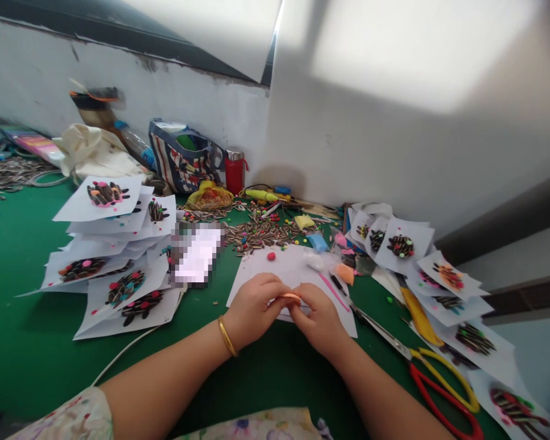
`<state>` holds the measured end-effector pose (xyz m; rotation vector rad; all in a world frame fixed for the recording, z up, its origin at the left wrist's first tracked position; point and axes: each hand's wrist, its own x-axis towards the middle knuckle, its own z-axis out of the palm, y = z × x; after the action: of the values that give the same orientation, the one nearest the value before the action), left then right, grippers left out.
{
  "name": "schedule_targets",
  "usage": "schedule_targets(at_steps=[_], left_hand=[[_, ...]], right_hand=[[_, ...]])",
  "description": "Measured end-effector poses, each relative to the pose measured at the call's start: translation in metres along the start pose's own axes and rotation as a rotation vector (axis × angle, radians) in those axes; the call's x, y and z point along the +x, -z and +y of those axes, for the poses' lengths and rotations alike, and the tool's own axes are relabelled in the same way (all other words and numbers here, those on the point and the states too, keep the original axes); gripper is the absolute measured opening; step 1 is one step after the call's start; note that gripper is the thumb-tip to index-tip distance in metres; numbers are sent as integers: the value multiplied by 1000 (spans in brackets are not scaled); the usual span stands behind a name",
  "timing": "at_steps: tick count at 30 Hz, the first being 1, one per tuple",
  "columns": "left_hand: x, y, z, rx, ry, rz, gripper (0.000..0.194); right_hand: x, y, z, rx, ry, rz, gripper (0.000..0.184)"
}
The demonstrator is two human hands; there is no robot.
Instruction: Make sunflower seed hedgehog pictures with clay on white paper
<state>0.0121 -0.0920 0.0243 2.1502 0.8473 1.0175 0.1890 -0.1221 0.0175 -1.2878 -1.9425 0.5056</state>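
Note:
My left hand (256, 308), with a gold bangle at the wrist, and my right hand (319, 319) meet over a white sheet of paper (247, 275). Pinched between the fingertips of both is a thin piece of orange modelling clay (291, 297); fingers cover part of it. On the sheet lie a small red ball (271, 256) and a curved pink clay strip (334, 293). At the sheet's upper right edge sits a bag with a larger orange clay lump (345, 274). Yellow clay (304, 221), blue clay (318, 242) and pink clay (340, 239) lie just beyond.
Scissors (407, 353) with red and yellow handles lie right of my right hand. Papers with seed-and-clay pictures are stacked at left (119, 256) and right (449, 275). A phone (197, 253) with a cable, loose sunflower seeds (261, 235), a red flask (234, 171) and a striped bag (178, 162) stand beyond.

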Motion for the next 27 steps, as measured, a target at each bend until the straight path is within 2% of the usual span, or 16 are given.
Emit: schedule_targets(at_steps=[3,9,13,18,22,27], left_hand=[[1,0,0,-73,30,14,18],[0,0,-3,-63,39,41,19],[-1,-1,-3,-115,76,29,19],[-3,-5,-2,-101,24,49,28],[-2,-5,-3,-104,26,65,14],[-1,-3,-2,-159,37,84,21]], right_hand=[[0,2,-1,23,-3,4,10],[0,2,-2,-24,20,-15,12],[1,3,-2,41,39,-39,11],[1,3,3,29,66,-74,12],[0,2,1,-22,65,-59,16],[0,3,-1,23,74,-79,15]])
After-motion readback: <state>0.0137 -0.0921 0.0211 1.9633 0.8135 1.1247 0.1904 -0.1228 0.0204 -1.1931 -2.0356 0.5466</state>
